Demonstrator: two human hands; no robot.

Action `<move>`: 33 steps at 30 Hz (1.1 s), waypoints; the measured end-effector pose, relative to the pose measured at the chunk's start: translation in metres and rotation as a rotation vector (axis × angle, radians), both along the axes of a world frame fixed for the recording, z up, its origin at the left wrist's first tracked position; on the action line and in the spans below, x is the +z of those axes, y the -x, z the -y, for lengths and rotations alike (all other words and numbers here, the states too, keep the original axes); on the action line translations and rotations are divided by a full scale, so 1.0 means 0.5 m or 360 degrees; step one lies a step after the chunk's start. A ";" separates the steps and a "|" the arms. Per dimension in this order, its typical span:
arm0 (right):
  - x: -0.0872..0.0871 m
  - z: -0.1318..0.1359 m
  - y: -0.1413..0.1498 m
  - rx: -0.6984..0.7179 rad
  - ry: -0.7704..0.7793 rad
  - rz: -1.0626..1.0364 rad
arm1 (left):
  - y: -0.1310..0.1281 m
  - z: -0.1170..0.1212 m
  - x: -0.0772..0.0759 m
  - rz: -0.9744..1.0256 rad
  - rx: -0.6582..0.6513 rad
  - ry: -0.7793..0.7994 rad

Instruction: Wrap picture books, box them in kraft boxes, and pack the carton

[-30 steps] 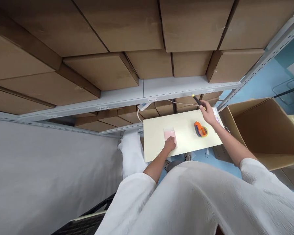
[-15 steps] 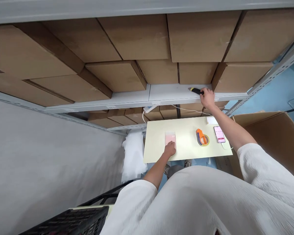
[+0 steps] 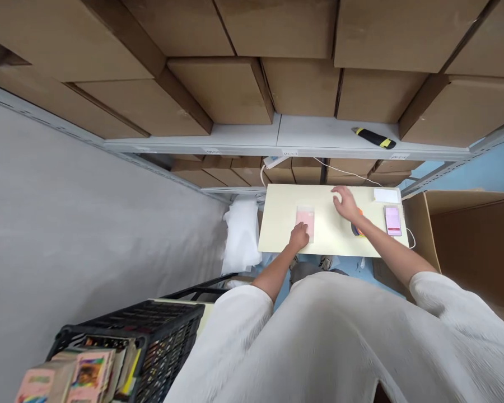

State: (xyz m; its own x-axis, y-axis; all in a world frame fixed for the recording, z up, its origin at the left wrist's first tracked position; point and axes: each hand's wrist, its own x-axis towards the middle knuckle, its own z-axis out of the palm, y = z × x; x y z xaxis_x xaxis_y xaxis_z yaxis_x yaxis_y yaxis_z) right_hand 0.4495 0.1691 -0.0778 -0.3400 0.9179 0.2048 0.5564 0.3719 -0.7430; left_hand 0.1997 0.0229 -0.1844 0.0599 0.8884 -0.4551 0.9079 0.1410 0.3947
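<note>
My left hand rests on the near end of a small pink packet lying on a pale yellow board, fingers curled down on it. My right hand hovers over the middle of the board, fingers spread and holding nothing. Just right of that hand, partly hidden by my forearm, lies an orange tape dispenser. A black and yellow utility knife lies by itself on the grey shelf above the board.
A phone with a cable and a white card lie at the board's right end. Brown cartons fill the shelves. An open carton stands at right, a black crate of packets at lower left, white wrapping beside the board.
My right hand let go of the utility knife on the shelf and came down over the board. My left hand stayed on the pink packet. The view tilted down, showing the crate.
</note>
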 end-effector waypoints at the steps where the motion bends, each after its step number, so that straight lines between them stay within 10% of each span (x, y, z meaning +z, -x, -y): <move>1: -0.037 0.032 0.023 -0.0008 0.0223 -0.0038 | 0.006 0.003 0.000 -0.0014 0.0042 -0.0004; 5: -0.152 0.138 0.104 -0.0234 0.1060 -0.0023 | 0.029 0.010 0.002 -0.0015 0.0083 -0.0107; 11: -0.225 0.203 0.169 -0.0504 0.1457 0.0032 | 0.042 0.016 -0.014 0.0143 -0.0068 -0.0033; 18: -0.217 0.215 0.199 -0.0770 0.1654 -0.0192 | 0.051 0.026 -0.035 0.0438 -0.0027 -0.0014; 26: -0.166 0.220 0.284 -0.0646 0.1672 -0.0592 | 0.120 0.014 -0.003 0.0753 0.0639 -0.0134; 33: -0.214 0.233 0.339 -0.0681 0.1586 -0.0309 | 0.205 0.012 -0.010 0.0754 0.0891 -0.0186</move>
State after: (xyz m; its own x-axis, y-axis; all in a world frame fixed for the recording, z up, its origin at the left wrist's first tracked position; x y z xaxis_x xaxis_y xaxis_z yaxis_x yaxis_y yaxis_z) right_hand 0.2799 0.0524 -0.1846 0.0033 0.7356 -0.6774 0.3374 -0.6385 -0.6917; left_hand 0.0971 0.0169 -0.1894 -0.2501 0.8847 -0.3934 0.4414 0.4658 0.7669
